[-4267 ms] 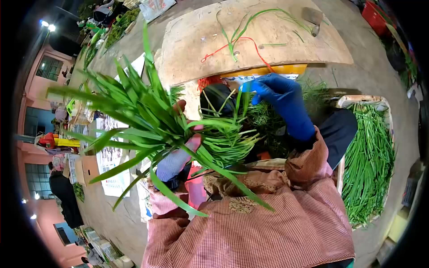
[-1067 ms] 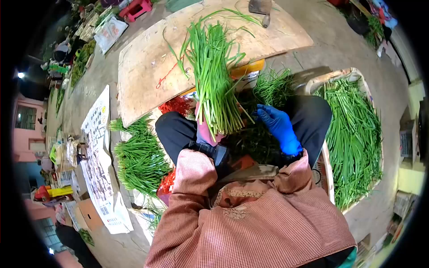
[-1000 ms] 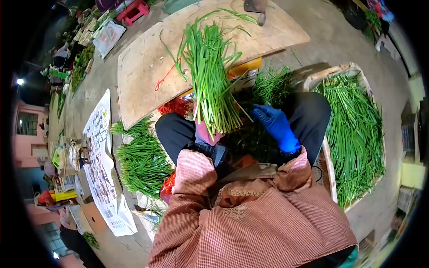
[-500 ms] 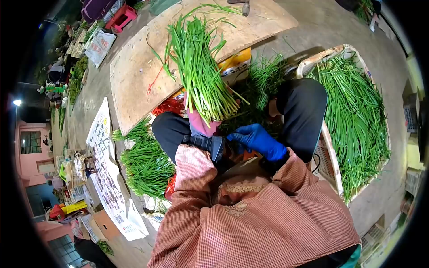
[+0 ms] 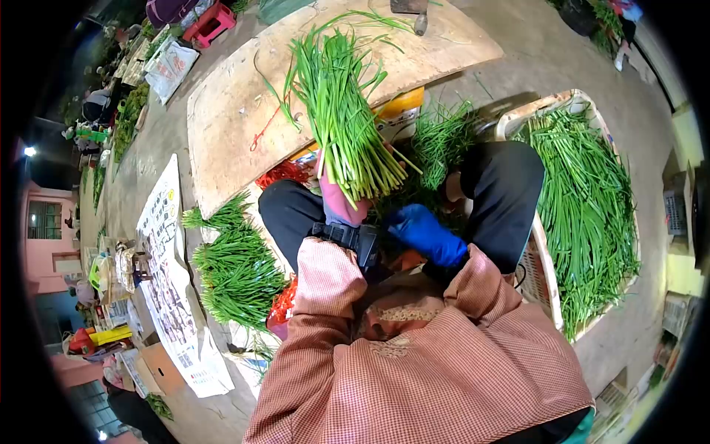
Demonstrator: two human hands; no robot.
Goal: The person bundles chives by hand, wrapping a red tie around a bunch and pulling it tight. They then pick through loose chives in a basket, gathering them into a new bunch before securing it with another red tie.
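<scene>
My left hand (image 5: 342,198), in a pink glove, is closed round the lower stems of a big bunch of green chives (image 5: 336,111). The leafy end of the bunch lies across a wooden board (image 5: 229,140), and the pale cut ends point toward me. A black device is strapped to my left wrist. My right hand (image 5: 427,234), in a blue glove, is just right of the left wrist, below the stem ends and apart from them. Its fingers are curled in, and whatever they may hold is hidden.
On my right stands a white crate (image 5: 543,292) heaped with chives (image 5: 584,214). More chive bunches (image 5: 238,274) lie at my left, beside a printed sheet (image 5: 174,288). Loose greens (image 5: 444,137) lie between my knees and the board. A tool (image 5: 420,24) with a handle rests at the board's far edge.
The right hand has turned and its fingers have curled in, slightly away from the left wrist. The bunch stays in the left hand. The whole view has shifted a little.
</scene>
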